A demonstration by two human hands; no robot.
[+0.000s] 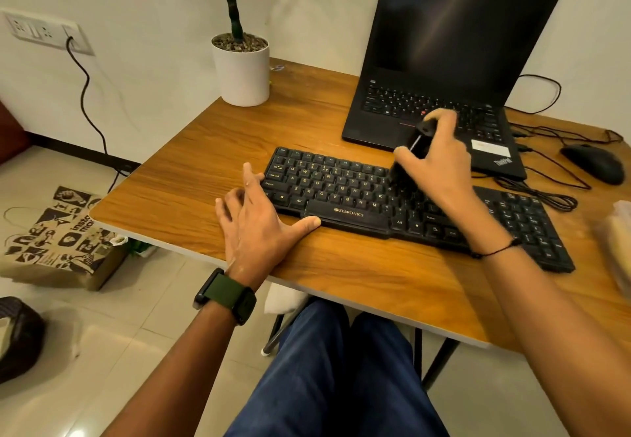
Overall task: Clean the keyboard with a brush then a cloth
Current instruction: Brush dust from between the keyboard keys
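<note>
Now right hand (440,160) fingers grip the brush (415,153) over the keyboard (341,190); left hand (259,218) fingers spread.

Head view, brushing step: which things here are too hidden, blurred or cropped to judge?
- Brush bristles: motion-blurred, and partly behind the right hand.
- Keyboard middle keys: covered by that hand and wrist.
- Pale object at the right edge: cropped and blurred; cloth or not, unclear.

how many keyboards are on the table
2: a separate keyboard under the hands, and the laptop's built-in one behind it, partly hidden by the right hand.
</note>
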